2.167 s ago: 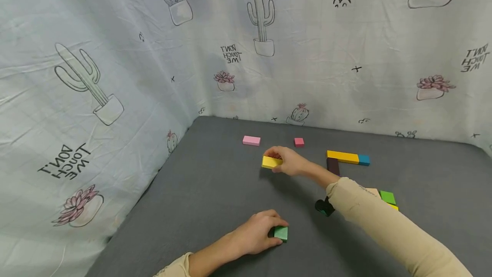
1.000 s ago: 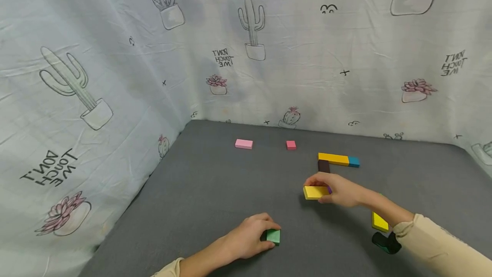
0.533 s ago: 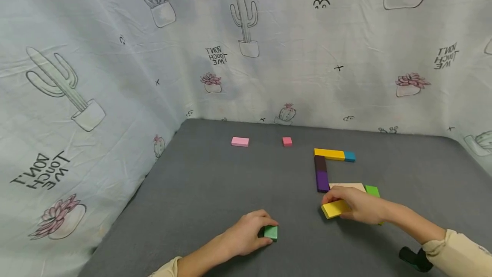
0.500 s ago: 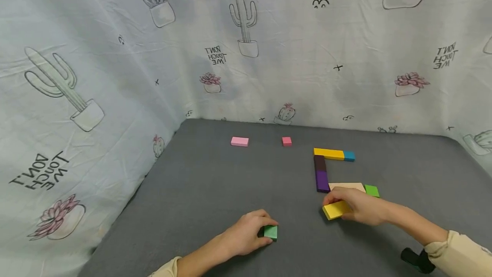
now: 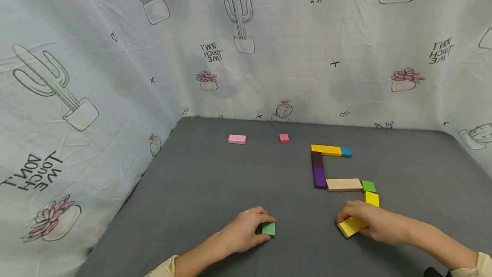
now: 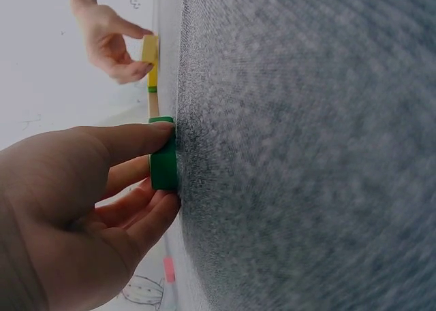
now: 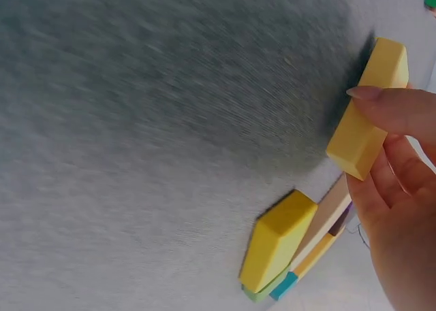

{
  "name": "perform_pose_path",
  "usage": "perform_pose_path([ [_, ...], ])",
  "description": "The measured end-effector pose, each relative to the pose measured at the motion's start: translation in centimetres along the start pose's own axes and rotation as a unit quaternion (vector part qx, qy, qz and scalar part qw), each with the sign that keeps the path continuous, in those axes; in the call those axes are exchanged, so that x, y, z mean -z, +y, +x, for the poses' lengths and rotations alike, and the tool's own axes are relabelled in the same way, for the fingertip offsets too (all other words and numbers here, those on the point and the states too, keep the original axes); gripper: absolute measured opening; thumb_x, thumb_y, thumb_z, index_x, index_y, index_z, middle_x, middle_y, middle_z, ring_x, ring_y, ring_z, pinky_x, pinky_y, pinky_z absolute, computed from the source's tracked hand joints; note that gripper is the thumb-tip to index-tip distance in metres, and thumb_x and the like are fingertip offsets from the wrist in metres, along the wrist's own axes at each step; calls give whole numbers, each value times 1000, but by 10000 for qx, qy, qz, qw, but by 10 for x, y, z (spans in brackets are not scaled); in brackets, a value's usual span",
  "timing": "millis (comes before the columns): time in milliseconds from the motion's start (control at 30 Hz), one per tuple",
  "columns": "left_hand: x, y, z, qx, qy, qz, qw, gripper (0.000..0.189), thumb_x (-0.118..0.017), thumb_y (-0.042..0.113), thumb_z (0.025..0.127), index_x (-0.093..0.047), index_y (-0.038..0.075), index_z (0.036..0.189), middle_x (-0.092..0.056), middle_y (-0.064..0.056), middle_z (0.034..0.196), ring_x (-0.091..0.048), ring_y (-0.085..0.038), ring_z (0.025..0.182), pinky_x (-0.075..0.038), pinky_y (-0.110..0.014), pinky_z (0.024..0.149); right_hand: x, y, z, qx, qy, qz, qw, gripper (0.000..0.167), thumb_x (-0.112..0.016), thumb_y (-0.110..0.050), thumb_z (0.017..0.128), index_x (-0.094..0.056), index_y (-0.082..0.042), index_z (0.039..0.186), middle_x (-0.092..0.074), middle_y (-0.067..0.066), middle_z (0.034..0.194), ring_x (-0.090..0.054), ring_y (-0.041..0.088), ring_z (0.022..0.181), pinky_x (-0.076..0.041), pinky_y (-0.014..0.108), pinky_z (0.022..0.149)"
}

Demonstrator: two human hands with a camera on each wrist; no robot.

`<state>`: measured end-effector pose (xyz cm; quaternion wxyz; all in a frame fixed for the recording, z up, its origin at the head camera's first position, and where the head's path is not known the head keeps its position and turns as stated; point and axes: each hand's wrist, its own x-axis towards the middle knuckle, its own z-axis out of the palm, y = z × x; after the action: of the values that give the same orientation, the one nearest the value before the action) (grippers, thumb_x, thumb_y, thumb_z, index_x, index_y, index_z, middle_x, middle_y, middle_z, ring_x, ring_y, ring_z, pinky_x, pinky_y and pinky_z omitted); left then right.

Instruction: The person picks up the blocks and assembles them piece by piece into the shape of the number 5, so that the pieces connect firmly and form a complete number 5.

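Observation:
My right hand (image 5: 378,221) pinches a pale yellow block (image 5: 352,226) between thumb and fingers, tilted and close to the table. In the right wrist view the same yellow block (image 7: 371,110) has a dark shadow along one side. A brighter yellow block (image 5: 371,199) lies just beyond that hand, touching a light green block (image 5: 368,186). From there a beige block (image 5: 344,184), a purple block (image 5: 319,177), a dark brown block (image 5: 317,159), an orange-yellow block (image 5: 326,150) and a blue block (image 5: 346,152) run on end to end. My left hand (image 5: 246,231) grips a green block (image 5: 268,229) on the table.
A pink block (image 5: 237,139) and a small red block (image 5: 284,138) lie near the back edge of the grey table (image 5: 215,174). A cloth printed with cacti (image 5: 292,46) hangs behind and at the left. A black object (image 5: 432,272) shows beside the right sleeve.
My right hand has carried the pale yellow block from near the small red block rightward and toward me, past the purple and beige blocks. The left hand keeps its grip on the green block.

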<state>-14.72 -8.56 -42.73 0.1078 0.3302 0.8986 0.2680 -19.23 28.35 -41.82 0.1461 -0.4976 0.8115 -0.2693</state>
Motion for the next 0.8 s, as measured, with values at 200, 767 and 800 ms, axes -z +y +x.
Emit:
perform_pose_path([
  [200,-1,-1,0,126,-58,-39,9999,35,-74,15,85,-67,9,118,-55,8,104,-52,0,91,-45,-16,74,-6,-4,-7,41,51,-430,9991,54,-72,14,71,-60,-20,111,-53,-10,107,-50,8,96,-48,23,74],
  [767,0,1,2,6,10,32,10000,35,-75,14,84,-67,7,118,-56,5,105,-52,-2,90,-45,-17,74,-20,-9,-29,714,1081,-1782,9754,46,-27,-36,100,-66,-14,111,-55,-5,109,-55,8,93,-39,6,80],
  [800,0,0,2,3,8,29,10000,35,-75,14,84,-67,7,118,-56,5,105,-52,-2,90,-45,-17,75,-21,-10,-29,673,1104,-1848,9742,46,-27,-36,100,-66,-14,111,-55,-5,108,-55,8,92,-40,6,79],
])
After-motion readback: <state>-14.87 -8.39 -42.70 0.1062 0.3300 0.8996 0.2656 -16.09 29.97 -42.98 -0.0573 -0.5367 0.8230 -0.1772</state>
